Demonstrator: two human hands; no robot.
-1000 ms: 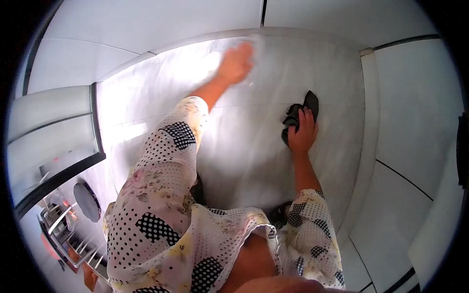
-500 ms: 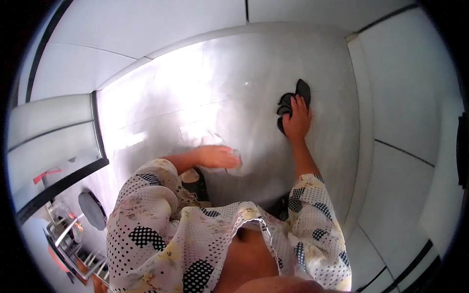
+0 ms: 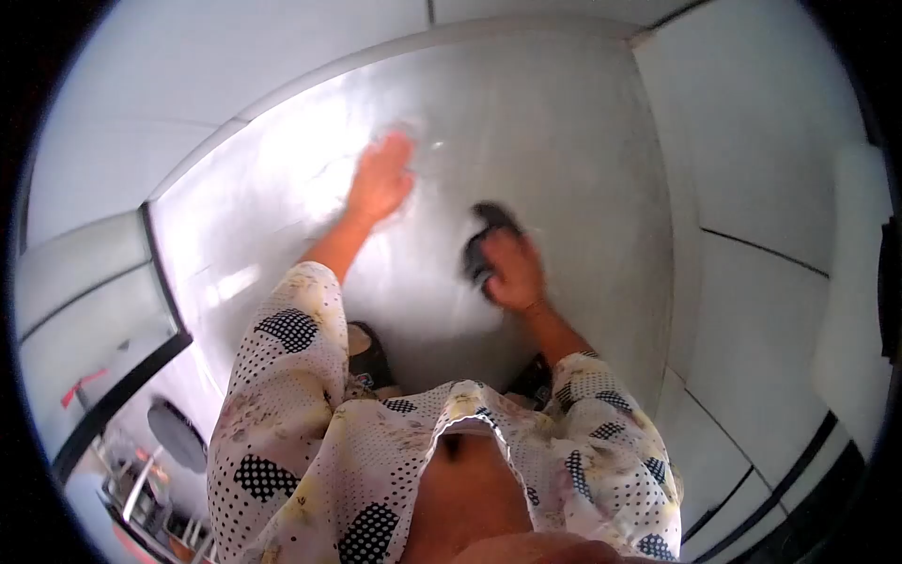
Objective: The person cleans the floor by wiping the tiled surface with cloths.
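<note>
My right hand presses a bunched black cloth against the shiny grey floor. Part of the cloth sticks out past the fingertips, and both are slightly blurred. Farther forward and to the left, my left hand reaches over the bright part of the floor, palm down. Motion smears its fingers. A pale, thin thing shows around the fingertips, too faint to name. Behind my hands, a dark shoe stands on the floor, and another is partly covered by my right sleeve.
White panels border the floor in front, with more panels on the right. At the left is a black-edged glass panel. Beyond it are a round dark object and a metal rack.
My left hand has swept forward and slightly left, its arm now stretched out. My right hand has drawn the black cloth left and back toward me. The view has shifted slightly.
</note>
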